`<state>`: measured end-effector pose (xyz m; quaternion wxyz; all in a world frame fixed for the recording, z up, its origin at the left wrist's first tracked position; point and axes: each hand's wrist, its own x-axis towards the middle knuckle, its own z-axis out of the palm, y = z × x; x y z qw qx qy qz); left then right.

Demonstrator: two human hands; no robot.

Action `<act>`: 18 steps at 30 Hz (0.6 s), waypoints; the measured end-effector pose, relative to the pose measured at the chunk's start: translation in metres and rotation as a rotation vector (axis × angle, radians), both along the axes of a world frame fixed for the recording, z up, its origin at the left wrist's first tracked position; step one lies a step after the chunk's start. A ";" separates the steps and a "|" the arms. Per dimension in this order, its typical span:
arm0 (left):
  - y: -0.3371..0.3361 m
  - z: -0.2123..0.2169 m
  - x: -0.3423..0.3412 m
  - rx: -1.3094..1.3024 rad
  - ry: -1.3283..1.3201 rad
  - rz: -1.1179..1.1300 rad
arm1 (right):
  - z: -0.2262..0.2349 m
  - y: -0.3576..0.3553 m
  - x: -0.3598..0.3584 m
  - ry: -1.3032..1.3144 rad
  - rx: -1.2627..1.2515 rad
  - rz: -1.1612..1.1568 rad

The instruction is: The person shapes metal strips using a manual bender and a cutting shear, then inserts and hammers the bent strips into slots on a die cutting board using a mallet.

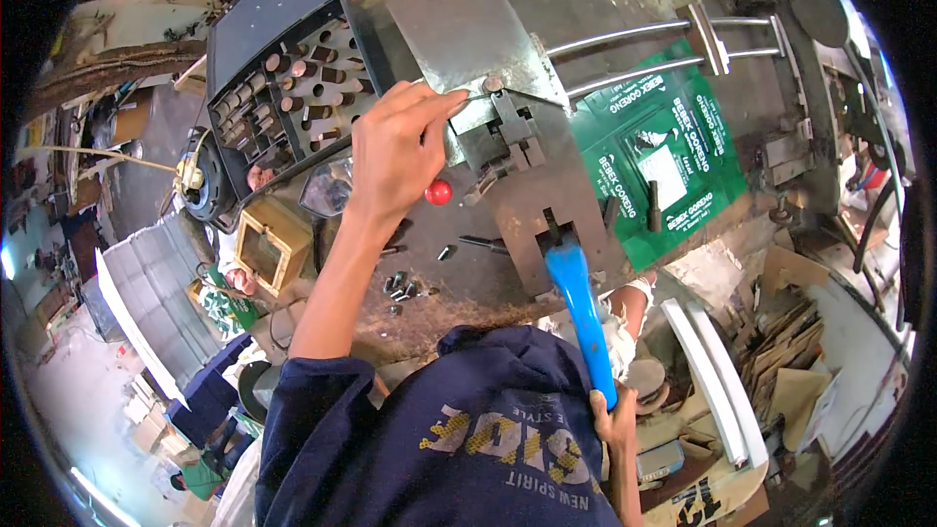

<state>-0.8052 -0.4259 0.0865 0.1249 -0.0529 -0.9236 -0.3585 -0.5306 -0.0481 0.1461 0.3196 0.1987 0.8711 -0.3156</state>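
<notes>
My left hand reaches over the bench press-like metal fixture, its fingers curled and pinched at the edge of the steel plate. What sits between those fingertips, if anything, is hidden. Just beside that wrist is a red ball knob. A long lever with a blue handle runs from the slotted metal base toward my body. Around the lower end of this handle, my right hand is closed. A round metal pin stands on the fixture near my left fingertips.
A dark divided case holding several metal cylinders lies to the left. Small metal pieces are scattered near the bench's front edge. A green printed sheet lies right of the fixture, under two metal rods. A wooden box stands left.
</notes>
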 end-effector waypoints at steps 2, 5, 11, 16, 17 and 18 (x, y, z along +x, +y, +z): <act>0.000 0.002 -0.004 0.021 -0.002 -0.013 | -0.007 0.012 0.001 -0.210 -0.083 0.058; 0.002 -0.001 -0.002 0.027 -0.003 -0.010 | 0.007 -0.003 -0.018 -0.203 -0.109 0.023; 0.000 0.001 -0.005 -0.031 -0.036 -0.023 | -0.002 0.006 -0.010 -0.281 -0.115 0.062; -0.002 0.000 -0.005 -0.031 0.008 -0.033 | -0.002 -0.005 -0.015 -0.117 -0.061 -0.002; 0.000 0.001 -0.004 -0.037 -0.019 -0.031 | 0.003 -0.003 -0.026 -0.115 -0.059 0.001; 0.000 0.003 -0.002 -0.044 -0.048 -0.033 | 0.013 -0.004 -0.033 -0.288 -0.113 -0.002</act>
